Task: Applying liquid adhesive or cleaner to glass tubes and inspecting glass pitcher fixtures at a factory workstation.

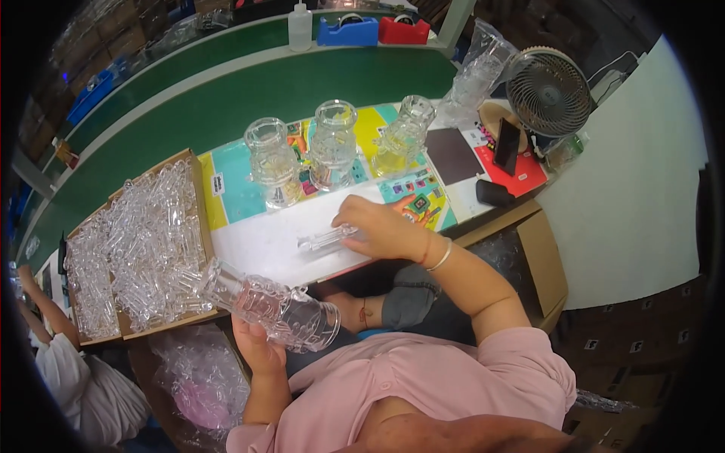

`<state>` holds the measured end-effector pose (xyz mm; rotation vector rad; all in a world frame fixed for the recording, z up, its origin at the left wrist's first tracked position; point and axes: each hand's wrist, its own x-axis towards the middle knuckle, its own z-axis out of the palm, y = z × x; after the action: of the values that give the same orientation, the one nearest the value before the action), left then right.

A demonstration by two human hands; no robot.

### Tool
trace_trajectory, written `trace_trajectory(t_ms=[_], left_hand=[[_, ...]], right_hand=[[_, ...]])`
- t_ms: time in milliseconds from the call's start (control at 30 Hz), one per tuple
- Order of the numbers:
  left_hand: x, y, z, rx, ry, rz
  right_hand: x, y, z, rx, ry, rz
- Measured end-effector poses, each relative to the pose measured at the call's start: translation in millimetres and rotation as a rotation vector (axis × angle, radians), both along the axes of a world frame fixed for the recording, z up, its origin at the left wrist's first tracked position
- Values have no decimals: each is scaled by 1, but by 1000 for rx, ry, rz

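My left hand [257, 347] is closed round a large clear glass vessel [283, 311], held tilted over my lap with its wide round end toward the right. Over the white sheet [253, 245], my right hand [381, 225] pinches a small clear glass tube piece [323, 240] that points to the left. Beyond the sheet stand three similar vessels: one glass vessel [273, 162] on the left, another glass vessel [334, 145] in the middle, and a leaning glass vessel [404, 136] on the right.
A cardboard box [202, 198] full of small glass pieces lies at left. To the right are a fan [548, 92], a phone [507, 147], a black case [494, 192] and a bagged glass piece [476, 79]. Tape dispensers [349, 32] stand behind. Another person's arm [49, 308] shows at far left.
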<state>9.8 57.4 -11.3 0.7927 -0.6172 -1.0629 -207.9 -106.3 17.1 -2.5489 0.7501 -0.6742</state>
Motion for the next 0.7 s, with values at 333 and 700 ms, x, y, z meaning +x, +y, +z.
trace_trajectory(t_ms=[333, 700], left_hand=[[-26, -6, 34, 27, 48, -137], [-60, -15, 64, 115, -244, -304]], right_hand=[[-65, 35, 6, 1029, -898, 168], [-65, 68, 10, 1146, -946, 253]])
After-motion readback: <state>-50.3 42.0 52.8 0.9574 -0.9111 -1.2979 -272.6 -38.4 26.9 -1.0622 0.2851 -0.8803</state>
